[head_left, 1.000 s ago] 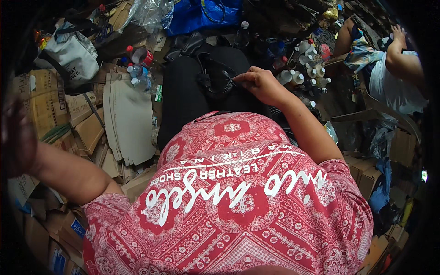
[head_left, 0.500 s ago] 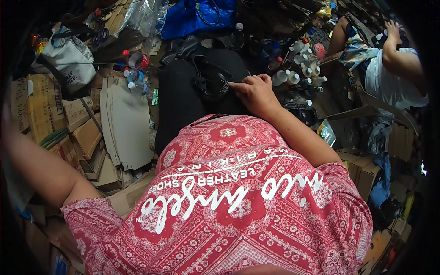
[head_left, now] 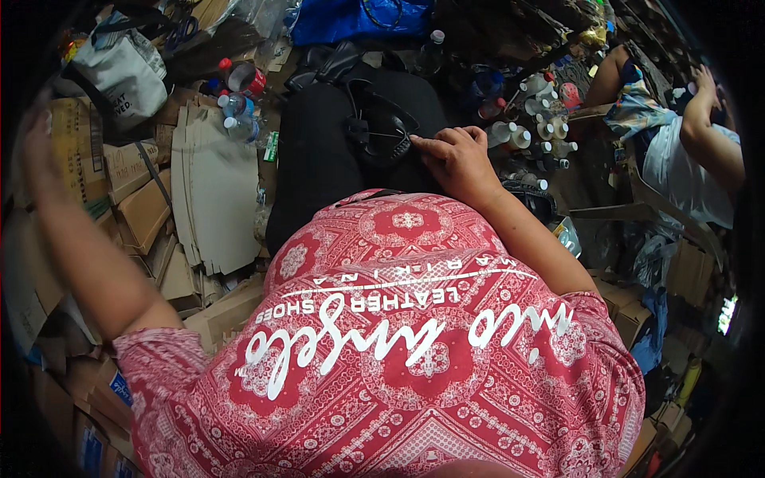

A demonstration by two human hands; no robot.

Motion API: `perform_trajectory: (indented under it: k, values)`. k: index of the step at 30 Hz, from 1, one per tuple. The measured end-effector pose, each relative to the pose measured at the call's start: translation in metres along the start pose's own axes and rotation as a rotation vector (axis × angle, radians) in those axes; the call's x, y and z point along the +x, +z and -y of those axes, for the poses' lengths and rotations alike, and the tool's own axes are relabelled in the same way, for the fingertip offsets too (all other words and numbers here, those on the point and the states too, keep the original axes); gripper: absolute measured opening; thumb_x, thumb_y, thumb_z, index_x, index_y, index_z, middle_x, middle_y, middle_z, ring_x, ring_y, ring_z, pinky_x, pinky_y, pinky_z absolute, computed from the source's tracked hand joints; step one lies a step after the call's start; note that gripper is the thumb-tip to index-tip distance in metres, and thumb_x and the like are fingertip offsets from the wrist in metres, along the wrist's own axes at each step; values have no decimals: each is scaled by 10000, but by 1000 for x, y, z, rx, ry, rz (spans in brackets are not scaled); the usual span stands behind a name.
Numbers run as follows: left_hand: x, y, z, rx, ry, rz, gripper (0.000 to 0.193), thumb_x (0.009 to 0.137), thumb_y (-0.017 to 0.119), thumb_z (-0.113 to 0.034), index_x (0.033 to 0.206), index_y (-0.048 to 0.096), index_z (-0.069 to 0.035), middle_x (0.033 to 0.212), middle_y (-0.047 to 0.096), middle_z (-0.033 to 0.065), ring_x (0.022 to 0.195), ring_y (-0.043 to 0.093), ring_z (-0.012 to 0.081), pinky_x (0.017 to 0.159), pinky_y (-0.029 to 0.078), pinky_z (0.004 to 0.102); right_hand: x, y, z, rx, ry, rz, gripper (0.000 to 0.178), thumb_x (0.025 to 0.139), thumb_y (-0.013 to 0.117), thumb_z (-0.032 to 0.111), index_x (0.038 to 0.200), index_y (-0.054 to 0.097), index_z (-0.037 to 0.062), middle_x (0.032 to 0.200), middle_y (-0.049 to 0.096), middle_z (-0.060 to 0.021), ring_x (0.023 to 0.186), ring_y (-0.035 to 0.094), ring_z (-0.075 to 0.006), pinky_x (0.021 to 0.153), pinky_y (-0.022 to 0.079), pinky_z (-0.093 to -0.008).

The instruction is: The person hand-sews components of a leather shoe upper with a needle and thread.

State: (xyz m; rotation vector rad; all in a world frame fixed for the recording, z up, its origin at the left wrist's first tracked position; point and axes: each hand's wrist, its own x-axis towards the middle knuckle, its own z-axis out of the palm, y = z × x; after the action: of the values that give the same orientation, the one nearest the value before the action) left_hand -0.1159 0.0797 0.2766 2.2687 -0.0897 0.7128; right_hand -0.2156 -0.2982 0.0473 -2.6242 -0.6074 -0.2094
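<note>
A black rounded thing (head_left: 388, 145) with a ridged rim and a strap or cord lies on my lap, between my black-trousered thighs; I cannot make out its kind. My right hand (head_left: 462, 163) rests on my right thigh, fingers curled, with the thumb-side fingertips gripping that rim. Far out at the left edge, my left hand (head_left: 38, 147) is raised beside a brown cardboard box (head_left: 76, 159). Motion and the dark rim blur its fingers, and whether it holds anything does not show.
Flattened cardboard (head_left: 213, 191) is stacked at my left, below a white bag (head_left: 123, 76). Plastic bottles (head_left: 239, 115) lie nearby, and several more bottles (head_left: 542, 119) stand to the right. A blue bag (head_left: 358, 20) lies ahead. Another person (head_left: 689, 159) sits at the far right.
My left arm has swung upward, bringing the blurred left hand into view by the cardboard. The view has shifted a little; my right hand keeps its place at the black thing.
</note>
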Motion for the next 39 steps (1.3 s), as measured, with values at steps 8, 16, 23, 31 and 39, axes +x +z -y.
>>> perform_trajectory:
  k: [8,16,23,31,39]
  values:
    - [-159,148,36,-414,-91,776,165,783,642,-25,943,679,-46,852,611,25,782,564,78,705,451,222,4,-3,-14,219,90,125,296,789,649,91,1073,676,168,827,555,-16,838,536,-189,812,380,-346]
    - [-171,208,34,-146,298,672,187,721,703,-49,888,715,-133,708,483,27,743,496,152,672,407,268,22,-10,-30,534,242,304,262,827,595,12,1038,690,136,860,544,-26,907,517,-147,831,413,-265]
    - [-169,220,38,-308,179,793,224,731,690,-37,913,728,-162,718,418,8,717,450,153,664,393,259,28,-7,-37,627,227,315,251,829,586,17,1003,703,156,859,556,-17,889,533,-155,823,430,-267]
    - [-169,222,37,-290,188,788,195,725,698,-64,879,734,-178,691,453,22,735,471,183,686,410,298,30,-6,-40,653,229,310,245,819,595,26,982,710,167,849,571,-29,882,550,-168,803,452,-284]
    - [-164,234,41,-304,237,839,170,725,697,-61,874,724,-139,682,484,17,723,471,173,677,399,286,32,0,-46,796,216,360,276,790,608,12,1004,717,148,753,486,-5,769,480,-141,777,419,-248]
